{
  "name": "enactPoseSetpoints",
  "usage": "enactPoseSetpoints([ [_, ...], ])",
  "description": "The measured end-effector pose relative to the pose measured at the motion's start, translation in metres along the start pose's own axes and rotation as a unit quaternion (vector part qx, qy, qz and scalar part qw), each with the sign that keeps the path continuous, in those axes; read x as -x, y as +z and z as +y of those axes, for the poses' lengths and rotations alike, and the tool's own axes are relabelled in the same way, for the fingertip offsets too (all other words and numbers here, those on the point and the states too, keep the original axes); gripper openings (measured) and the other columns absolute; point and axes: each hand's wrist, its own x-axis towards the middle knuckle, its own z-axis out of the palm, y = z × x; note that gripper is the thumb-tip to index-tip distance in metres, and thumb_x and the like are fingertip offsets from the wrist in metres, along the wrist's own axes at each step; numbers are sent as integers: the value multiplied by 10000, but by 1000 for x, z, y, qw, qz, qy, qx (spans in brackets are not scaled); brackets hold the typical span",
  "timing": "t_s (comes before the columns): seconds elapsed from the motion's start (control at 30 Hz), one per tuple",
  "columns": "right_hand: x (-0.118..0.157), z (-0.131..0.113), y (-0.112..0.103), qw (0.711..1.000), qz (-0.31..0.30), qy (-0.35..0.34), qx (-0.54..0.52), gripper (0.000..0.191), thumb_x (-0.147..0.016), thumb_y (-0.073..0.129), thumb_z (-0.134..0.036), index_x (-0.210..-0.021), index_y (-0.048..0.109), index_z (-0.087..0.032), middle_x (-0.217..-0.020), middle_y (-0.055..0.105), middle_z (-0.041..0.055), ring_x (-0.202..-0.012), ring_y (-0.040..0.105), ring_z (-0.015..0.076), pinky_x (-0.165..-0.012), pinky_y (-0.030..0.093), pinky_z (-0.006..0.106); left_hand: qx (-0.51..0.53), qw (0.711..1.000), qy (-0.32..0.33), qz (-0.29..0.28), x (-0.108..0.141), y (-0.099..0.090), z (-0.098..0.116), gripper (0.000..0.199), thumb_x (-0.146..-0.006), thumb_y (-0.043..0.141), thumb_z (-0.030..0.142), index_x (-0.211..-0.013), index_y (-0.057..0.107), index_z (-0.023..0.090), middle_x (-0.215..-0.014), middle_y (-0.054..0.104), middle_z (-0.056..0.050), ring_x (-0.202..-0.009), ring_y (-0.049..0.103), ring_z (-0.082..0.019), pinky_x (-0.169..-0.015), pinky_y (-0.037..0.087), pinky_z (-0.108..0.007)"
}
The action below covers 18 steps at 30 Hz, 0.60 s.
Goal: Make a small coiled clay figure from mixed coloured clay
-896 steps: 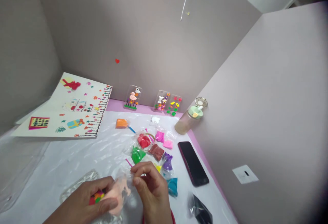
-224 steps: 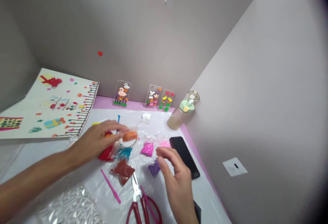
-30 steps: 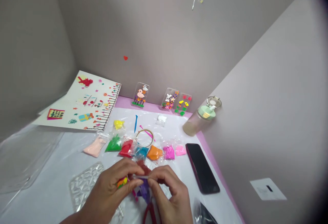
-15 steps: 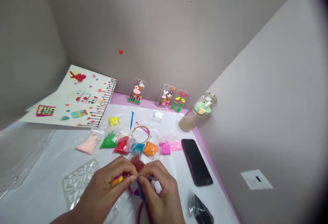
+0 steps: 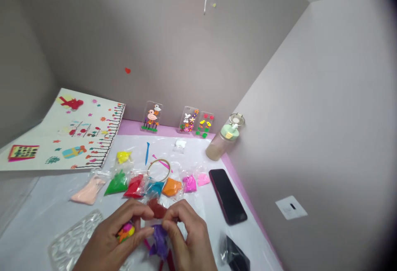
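My right hand (image 5: 189,231) pinches the top of a small clear bag of purple clay (image 5: 159,242) between thumb and index finger. My left hand (image 5: 116,231) is beside it, thumb and index fingertip apart, the thumb close to the bag's edge. A colourful decoration (image 5: 126,231) in orange, yellow, magenta and green shows through the gap of my left hand; I cannot tell whether it is held or lies behind. Just beyond my fingertips lies a bag of brown-red clay (image 5: 156,208). Dark red handles (image 5: 169,260) show below the purple bag, partly hidden.
Clay bags, including green (image 5: 118,183) and orange (image 5: 172,187), form a row ahead. A ring (image 5: 149,172) and blue tool (image 5: 147,153) lie behind. A phone (image 5: 228,196), black bag (image 5: 236,256) and bottle (image 5: 221,143) stand right; a textured clear sheet (image 5: 74,240) lies left.
My left thumb and index finger have come apart from their pinch near the right fingers. More of the purple bag shows. The view has swung slightly right.
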Motion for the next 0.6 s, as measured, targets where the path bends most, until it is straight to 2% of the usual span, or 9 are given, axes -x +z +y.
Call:
enactPoseSetpoints([
  [0.17,0,-1,1,999,-8,44,-30,149,-937,635,-213,-790,625,-197,-837,624,9,-792,590,149,-710,418,233,4,1000,11,9,1,-2,-4,248,-920,656,482,-781,716,285,-817,707,20,-832,677,-187,-794,531,-227],
  [0.27,-1,-1,-2,999,-1,39,-28,207,-936,638,-215,-732,613,-191,-788,602,3,-753,577,146,-686,404,240,-3,1000,8,19,1,-4,-4,236,-917,661,485,-789,710,292,-818,704,31,-829,676,-183,-790,524,-227],
  [0.47,-3,-10,-10,996,-8,69,-56,185,-900,664,-184,-715,656,-190,-772,630,1,-750,589,146,-711,424,236,-4,1000,-17,3,3,1,-4,270,-915,652,505,-764,704,287,-808,712,28,-835,696,-190,-774,535,-222],
  [0.53,-4,-13,-17,995,-23,75,-61,188,-933,620,-213,-754,671,-193,-801,644,9,-773,595,152,-727,436,237,-22,1000,-23,1,0,-4,-3,258,-902,656,524,-809,728,294,-862,740,20,-891,716,-205,-811,550,-232],
  [0.6,-4,-12,-26,995,-27,89,-48,233,-975,564,-264,-773,660,-196,-806,641,13,-774,595,158,-719,445,240,-63,997,-34,-1,-10,-21,-2,269,-883,660,554,-946,764,313,-989,775,5,-1001,729,-236,-866,565,-258],
])
